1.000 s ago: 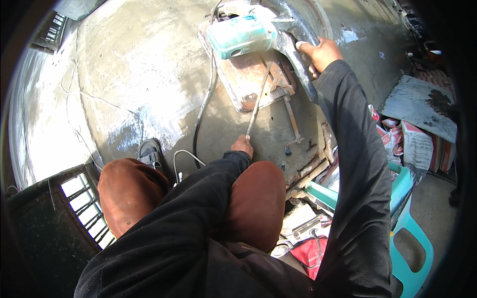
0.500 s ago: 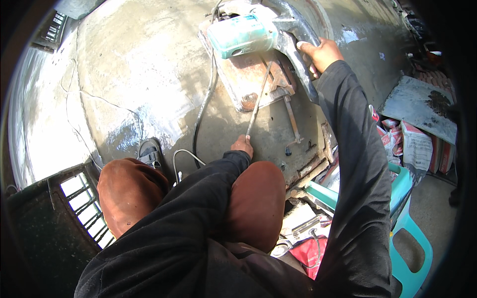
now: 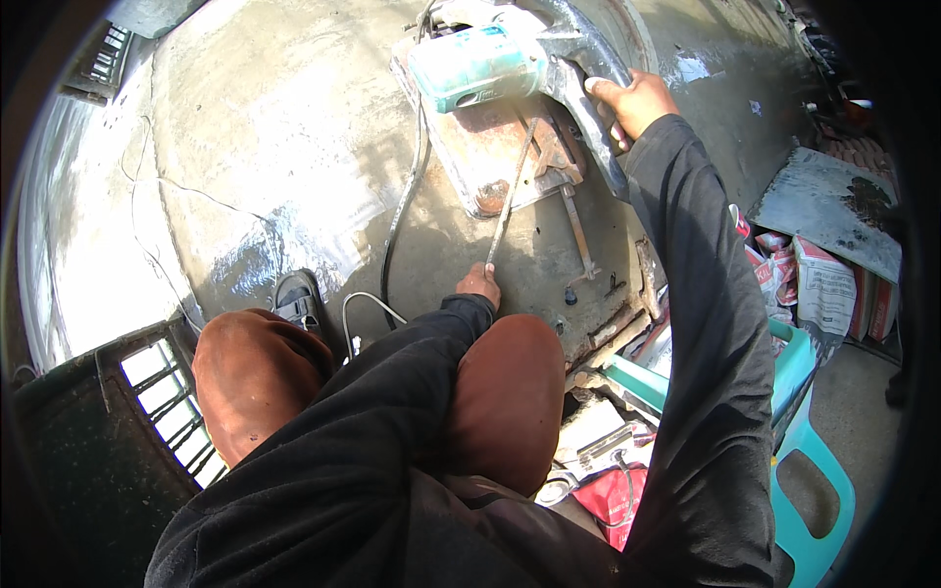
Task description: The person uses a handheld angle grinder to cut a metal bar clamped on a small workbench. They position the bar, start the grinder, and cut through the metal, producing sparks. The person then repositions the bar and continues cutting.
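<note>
My right hand (image 3: 639,104) is wrapped round the black handle of a chop saw with a teal motor housing (image 3: 480,71). The saw sits on a rusty metal base (image 3: 495,147) on the floor. In my left hand (image 3: 478,283) is the near end of a thin steel rod (image 3: 509,208). The rod runs up over the base and beneath the saw's body, where its far end is hidden. Beside the rod, a rusty clamp screw (image 3: 577,227) sticks out from the base toward me. The blade cannot be made out.
A black cable (image 3: 402,211) runs down left of the base. Thin wire (image 3: 196,191) trails over the concrete floor. On the right are a teal plastic stool (image 3: 828,490), a grey board (image 3: 833,216) and red-and-white bags (image 3: 823,284). A dark barred frame (image 3: 162,407) stands lower left.
Almost nothing differs. The saw's handle and my right hand have shifted very slightly; both hands keep their grip.
</note>
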A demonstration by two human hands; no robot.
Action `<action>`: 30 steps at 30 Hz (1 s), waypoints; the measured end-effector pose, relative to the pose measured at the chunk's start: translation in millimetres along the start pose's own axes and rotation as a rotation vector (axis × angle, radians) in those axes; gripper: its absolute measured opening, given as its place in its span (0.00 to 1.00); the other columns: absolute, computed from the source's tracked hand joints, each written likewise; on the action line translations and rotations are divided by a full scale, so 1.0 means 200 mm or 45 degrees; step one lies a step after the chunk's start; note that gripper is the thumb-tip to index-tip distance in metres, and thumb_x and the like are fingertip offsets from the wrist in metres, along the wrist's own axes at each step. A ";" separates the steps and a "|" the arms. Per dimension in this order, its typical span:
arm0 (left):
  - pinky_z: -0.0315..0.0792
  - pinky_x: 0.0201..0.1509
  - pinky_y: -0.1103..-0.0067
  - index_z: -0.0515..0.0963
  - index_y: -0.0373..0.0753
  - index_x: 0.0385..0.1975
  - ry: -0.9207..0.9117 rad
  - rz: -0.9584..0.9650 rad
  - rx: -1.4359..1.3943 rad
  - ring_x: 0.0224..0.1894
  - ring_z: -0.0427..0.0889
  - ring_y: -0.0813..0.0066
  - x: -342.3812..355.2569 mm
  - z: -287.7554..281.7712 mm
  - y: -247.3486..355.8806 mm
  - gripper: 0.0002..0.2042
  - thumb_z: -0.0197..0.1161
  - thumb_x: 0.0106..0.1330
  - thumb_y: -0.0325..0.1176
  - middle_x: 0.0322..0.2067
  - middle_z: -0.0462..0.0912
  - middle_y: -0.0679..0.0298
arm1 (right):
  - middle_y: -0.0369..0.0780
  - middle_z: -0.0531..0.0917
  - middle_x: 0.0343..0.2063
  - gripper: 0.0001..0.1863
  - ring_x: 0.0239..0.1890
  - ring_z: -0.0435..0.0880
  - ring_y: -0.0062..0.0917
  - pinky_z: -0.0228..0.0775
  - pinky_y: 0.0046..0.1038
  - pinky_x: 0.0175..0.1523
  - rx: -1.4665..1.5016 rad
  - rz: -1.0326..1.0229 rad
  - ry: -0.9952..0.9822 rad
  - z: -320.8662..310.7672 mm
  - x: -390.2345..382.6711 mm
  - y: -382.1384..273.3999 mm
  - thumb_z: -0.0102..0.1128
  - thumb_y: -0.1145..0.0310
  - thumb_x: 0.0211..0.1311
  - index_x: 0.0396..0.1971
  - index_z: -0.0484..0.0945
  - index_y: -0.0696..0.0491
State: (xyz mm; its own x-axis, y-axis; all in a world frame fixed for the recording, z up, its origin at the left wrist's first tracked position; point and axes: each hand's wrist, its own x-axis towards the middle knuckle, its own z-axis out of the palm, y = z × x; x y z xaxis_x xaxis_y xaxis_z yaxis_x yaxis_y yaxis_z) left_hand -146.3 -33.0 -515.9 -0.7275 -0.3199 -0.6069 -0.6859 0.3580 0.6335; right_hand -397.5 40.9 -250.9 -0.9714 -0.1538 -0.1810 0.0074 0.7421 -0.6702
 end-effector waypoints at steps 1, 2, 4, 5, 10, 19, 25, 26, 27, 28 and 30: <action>0.68 0.44 0.59 0.72 0.37 0.37 0.003 -0.008 0.008 0.40 0.75 0.40 0.00 0.00 0.00 0.17 0.43 0.68 0.44 0.34 0.77 0.42 | 0.38 0.78 0.17 0.17 0.12 0.70 0.18 0.64 0.24 0.17 0.003 0.002 -0.005 0.00 0.00 0.00 0.63 0.61 0.53 0.32 0.75 0.61; 0.68 0.44 0.59 0.72 0.37 0.37 0.001 -0.004 0.002 0.41 0.75 0.40 0.00 0.00 0.00 0.17 0.43 0.68 0.44 0.34 0.77 0.42 | 0.38 0.78 0.17 0.17 0.12 0.70 0.18 0.64 0.24 0.17 -0.001 0.003 -0.001 0.00 0.00 0.00 0.63 0.62 0.53 0.33 0.75 0.61; 0.68 0.44 0.59 0.72 0.37 0.37 -0.002 -0.004 0.004 0.41 0.74 0.40 0.00 0.00 0.00 0.17 0.43 0.69 0.45 0.34 0.77 0.42 | 0.38 0.78 0.17 0.17 0.12 0.70 0.18 0.64 0.24 0.17 -0.009 0.005 0.010 0.00 0.00 0.00 0.63 0.62 0.53 0.33 0.75 0.61; 0.68 0.45 0.58 0.72 0.37 0.37 -0.010 0.001 0.007 0.41 0.74 0.40 0.00 0.00 0.00 0.17 0.43 0.69 0.45 0.34 0.77 0.42 | 0.38 0.76 0.16 0.17 0.10 0.69 0.18 0.61 0.24 0.15 0.021 -0.013 0.018 0.01 0.00 0.00 0.63 0.62 0.53 0.32 0.74 0.61; 0.68 0.45 0.56 0.70 0.38 0.38 -0.036 0.004 0.020 0.42 0.74 0.38 0.00 0.00 0.00 0.16 0.42 0.69 0.45 0.35 0.77 0.41 | 0.38 0.73 0.15 0.16 0.07 0.67 0.19 0.56 0.24 0.11 0.069 -0.034 0.013 0.01 -0.01 0.00 0.63 0.63 0.54 0.30 0.72 0.62; 0.68 0.46 0.56 0.70 0.38 0.39 -0.036 0.001 0.007 0.41 0.74 0.38 0.00 0.00 -0.01 0.16 0.42 0.69 0.44 0.36 0.77 0.41 | 0.39 0.76 0.15 0.16 0.11 0.70 0.19 0.63 0.25 0.17 0.035 -0.022 0.014 0.01 0.01 0.02 0.64 0.62 0.52 0.28 0.75 0.62; 0.68 0.44 0.59 0.72 0.38 0.36 0.007 0.003 0.012 0.40 0.75 0.41 0.00 0.01 -0.01 0.16 0.43 0.68 0.45 0.33 0.77 0.43 | 0.39 0.74 0.16 0.15 0.07 0.66 0.19 0.56 0.24 0.10 0.120 -0.040 -0.002 0.01 0.01 0.02 0.63 0.64 0.53 0.30 0.73 0.62; 0.68 0.44 0.58 0.72 0.38 0.37 -0.009 0.012 0.008 0.40 0.74 0.40 0.00 0.00 -0.01 0.16 0.42 0.69 0.45 0.34 0.77 0.42 | 0.39 0.75 0.16 0.15 0.08 0.68 0.19 0.58 0.24 0.12 0.106 -0.026 -0.002 0.01 0.01 0.02 0.63 0.64 0.53 0.29 0.73 0.62; 0.68 0.45 0.57 0.71 0.38 0.38 -0.028 0.012 0.014 0.41 0.74 0.39 0.00 0.00 -0.01 0.16 0.42 0.69 0.45 0.34 0.77 0.42 | 0.39 0.76 0.15 0.15 0.10 0.69 0.19 0.60 0.25 0.14 0.091 -0.013 -0.003 0.01 0.01 0.02 0.64 0.64 0.52 0.29 0.74 0.62; 0.67 0.46 0.57 0.70 0.38 0.38 -0.050 -0.002 0.023 0.41 0.74 0.38 0.00 0.00 0.00 0.16 0.42 0.69 0.45 0.35 0.77 0.42 | 0.39 0.76 0.15 0.15 0.11 0.70 0.19 0.62 0.25 0.16 0.077 0.002 -0.003 0.01 0.01 0.01 0.64 0.64 0.52 0.28 0.75 0.62; 0.67 0.46 0.57 0.70 0.38 0.38 -0.046 -0.009 0.010 0.41 0.74 0.39 0.00 -0.01 0.00 0.16 0.42 0.69 0.45 0.35 0.78 0.42 | 0.39 0.76 0.15 0.15 0.11 0.69 0.19 0.61 0.25 0.15 0.082 0.001 0.001 0.01 0.01 0.01 0.64 0.64 0.52 0.28 0.75 0.62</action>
State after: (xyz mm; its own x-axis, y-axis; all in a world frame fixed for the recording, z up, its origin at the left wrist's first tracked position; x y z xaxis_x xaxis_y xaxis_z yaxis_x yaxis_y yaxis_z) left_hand -146.1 -34.3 -513.9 -0.7215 -0.2906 -0.6285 -0.6909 0.3630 0.6252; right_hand -398.5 41.7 -253.6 -0.9716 -0.1527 -0.1808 0.0231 0.6989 -0.7148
